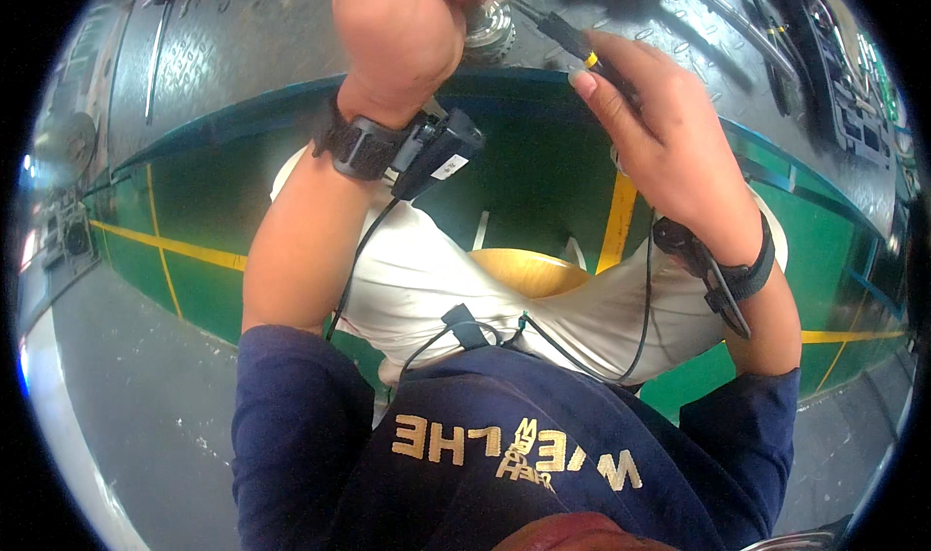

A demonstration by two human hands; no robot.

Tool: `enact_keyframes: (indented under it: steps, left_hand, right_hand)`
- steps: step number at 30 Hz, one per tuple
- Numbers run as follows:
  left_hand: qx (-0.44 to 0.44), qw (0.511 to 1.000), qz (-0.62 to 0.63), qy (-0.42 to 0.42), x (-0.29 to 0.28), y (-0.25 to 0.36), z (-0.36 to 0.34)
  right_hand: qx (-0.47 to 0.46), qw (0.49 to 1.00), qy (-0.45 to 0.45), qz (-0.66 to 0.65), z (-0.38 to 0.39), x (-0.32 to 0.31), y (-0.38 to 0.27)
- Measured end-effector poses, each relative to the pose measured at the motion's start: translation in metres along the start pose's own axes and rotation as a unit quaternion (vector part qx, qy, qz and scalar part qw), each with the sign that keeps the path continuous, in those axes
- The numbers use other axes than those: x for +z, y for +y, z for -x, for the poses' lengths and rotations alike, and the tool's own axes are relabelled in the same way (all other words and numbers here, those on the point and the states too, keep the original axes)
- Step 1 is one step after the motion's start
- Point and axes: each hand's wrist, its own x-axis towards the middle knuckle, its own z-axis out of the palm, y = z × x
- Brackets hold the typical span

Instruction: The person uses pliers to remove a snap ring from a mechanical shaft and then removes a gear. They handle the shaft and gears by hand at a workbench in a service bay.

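At the top of the head view, my left hand [402, 37] is closed, its fingers curled at the upper side of a shiny round metal part [493, 35] with a ridged rim. The wrist hides part of that grip. My right hand [669, 114] is wrapped round the handles of slim dark pliers [558, 29] with a yellow band. Their thin tip points left toward the metal part, just to its right; whether they touch it I cannot tell.
A metal tread-plate bench [281, 32] spans the far side, with a thin rod [155, 61] on its left. A dark tool case [853, 95] lies at the right. Below stands a green cabinet front [194, 182]; a wooden stool seat [531, 272] shows between my legs. Cables run from both wrists.
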Motion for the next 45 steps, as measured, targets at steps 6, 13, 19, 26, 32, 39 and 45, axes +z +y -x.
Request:
enact_keyframes:
  steps: [6, 13, 19, 26, 32, 39, 45]
  left_hand:
    - [0.003, 1.000, -0.028, 0.005, 0.006, 0.002, 0.001]
    - [-0.005, 1.000, 0.030, -0.008, -0.003, -0.002, 0.000]
    - [-0.002, 1.000, -0.003, -0.025, 0.005, 0.004, 0.000]
    - [0.016, 0.999, -0.027, -0.014, 0.007, 0.002, -0.001]
    - [0.007, 0.981, 0.192, 0.015, 0.015, -0.006, -0.001]
    - [0.023, 0.999, 0.016, 0.046, 0.008, -0.006, -0.003]
    - [0.059, 0.996, -0.054, 0.038, 0.009, -0.007, -0.004]
  right_hand:
    - [0.014, 1.000, -0.011, -0.024, 0.000, -0.001, 0.001]
    - [-0.018, 1.000, 0.012, -0.002, -0.001, 0.000, 0.002]
    - [-0.009, 1.000, -0.003, -0.017, -0.001, 0.003, 0.000]
    - [0.112, 0.981, -0.110, -0.111, -0.003, -0.009, -0.010]
    - [0.138, 0.975, -0.137, -0.109, -0.003, -0.009, -0.015]
    - [0.041, 0.997, -0.063, -0.003, 0.002, 0.009, -0.009]
    - [-0.033, 0.996, 0.002, 0.089, 0.005, 0.015, 0.002]
